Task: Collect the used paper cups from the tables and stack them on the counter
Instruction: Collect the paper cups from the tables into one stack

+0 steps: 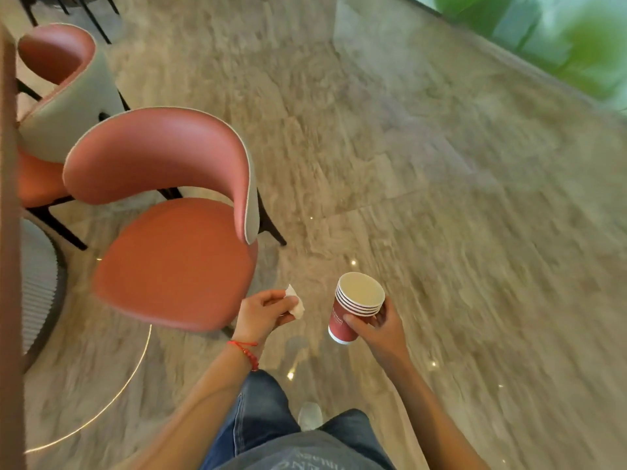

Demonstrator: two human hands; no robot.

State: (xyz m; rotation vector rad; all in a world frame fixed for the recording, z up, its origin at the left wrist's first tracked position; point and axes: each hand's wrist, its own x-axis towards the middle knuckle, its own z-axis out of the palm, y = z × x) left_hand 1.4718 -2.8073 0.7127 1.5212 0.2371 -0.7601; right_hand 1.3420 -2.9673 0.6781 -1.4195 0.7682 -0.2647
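— What have you got in your fingers right now?

— My right hand [380, 329] is wrapped round a nested stack of dark red paper cups with white rims [354, 308]. The thumb lies across the near side of the stack and the other fingers curl behind it, so it is a firm hold. The stack tips a little, mouth up and away from me, and hangs in the air over the floor, not on any table. I count about four rims, one inside another.

— And the other hand?

— My left hand [266, 312] has its fingers curled in, pinching a small crumpled white paper napkin [294, 301] that sticks out past my fingertips. A red beaded string bracelet [246, 352] sits on that wrist.

— Any writing on the cups?

— There is pale lettering on the side of the outer cup, but it is too small and blurred for me to read. White letters show on my grey shirt at the bottom edge, also illegible.

— Where are you standing?

— On a glossy grey-beige stone tile floor [441, 198] that catches spots of light. To my left is a curved-back chair with a salmon-pink seat [176, 239], a second matching chair [61, 96] behind it, and a ribbed grey round table base [37, 283] by the left edge. Blurred green foliage [576, 39] fills the far right corner.
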